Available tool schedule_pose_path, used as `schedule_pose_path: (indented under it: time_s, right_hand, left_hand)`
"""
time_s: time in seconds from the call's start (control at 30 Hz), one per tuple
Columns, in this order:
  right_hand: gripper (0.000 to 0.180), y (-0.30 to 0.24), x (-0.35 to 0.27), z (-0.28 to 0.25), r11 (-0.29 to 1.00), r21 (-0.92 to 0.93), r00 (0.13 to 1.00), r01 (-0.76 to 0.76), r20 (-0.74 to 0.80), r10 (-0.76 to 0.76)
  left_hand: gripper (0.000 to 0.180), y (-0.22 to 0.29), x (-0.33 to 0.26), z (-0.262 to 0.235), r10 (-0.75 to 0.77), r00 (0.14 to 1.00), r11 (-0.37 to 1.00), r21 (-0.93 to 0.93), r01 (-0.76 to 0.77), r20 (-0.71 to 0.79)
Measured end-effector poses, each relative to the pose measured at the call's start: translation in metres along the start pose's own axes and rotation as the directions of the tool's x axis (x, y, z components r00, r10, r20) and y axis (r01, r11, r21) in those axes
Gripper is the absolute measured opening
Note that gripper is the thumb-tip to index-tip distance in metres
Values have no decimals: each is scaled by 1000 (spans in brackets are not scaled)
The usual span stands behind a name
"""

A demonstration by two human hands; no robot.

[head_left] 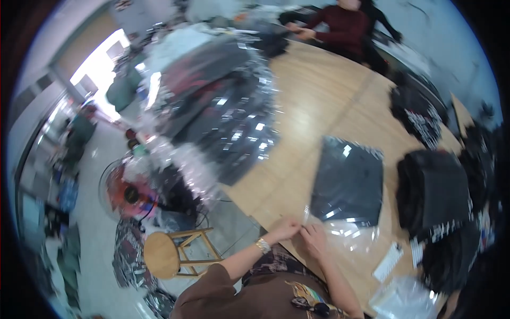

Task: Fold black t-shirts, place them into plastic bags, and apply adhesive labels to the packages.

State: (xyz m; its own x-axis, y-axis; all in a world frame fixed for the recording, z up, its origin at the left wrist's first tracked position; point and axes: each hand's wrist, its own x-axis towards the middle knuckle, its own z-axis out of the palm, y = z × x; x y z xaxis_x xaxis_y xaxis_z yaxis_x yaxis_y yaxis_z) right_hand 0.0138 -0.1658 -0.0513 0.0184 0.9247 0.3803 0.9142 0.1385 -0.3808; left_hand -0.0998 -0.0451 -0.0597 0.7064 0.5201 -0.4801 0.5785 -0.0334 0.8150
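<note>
In front of me on the wooden table lies a clear plastic bag [355, 234] with a folded dark garment [346, 186] inside. Its transparent end faces me and catches the light. At the near left corner of this bag, my left hand [288, 228] and my right hand [315, 240] come together by the table edge. The fingers of my left hand are closed in a pinch. My right hand also pinches the bag's corner, with its fingertips almost touching the left ones. The exact edge between the fingers is small and slightly blurred.
Shiny bagged garments [220, 111] are heaped at the far left of the table [308, 90]. Folded black garments [433, 189] stand stacked at right, near a white card [388, 261] and clear bags [406, 300]. A stool [162, 255] and fan [130, 192] stand at left. Another person [342, 29] works opposite.
</note>
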Motion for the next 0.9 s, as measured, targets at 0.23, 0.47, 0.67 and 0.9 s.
schedule_pose_path:
  time_s: [0.23, 0.47, 0.67, 0.9]
  right_hand:
    - [19, 1, -9, 5, 999, -30, 993, 16, 120, -12]
    - [15, 3, -9, 7, 896, 352, 949, -271, -56, 309]
    - [19, 0, 8, 0, 894, 334, 936, -299, -80, 343]
    - [8, 1, 1, 8, 912, 244, 940, -330, -5, 342]
  left_hand:
    - [24, 9, -9, 4, -69, 997, 963, -259, 76, 34]
    - [26, 17, -5, 2, -6, 1000, 972, -236, 12, 27]
    - [32, 16, -2, -6, -69, 996, 956, -283, 81, 52]
    - [32, 22, -10, -2, -87, 995, 945, -313, 100, 56]
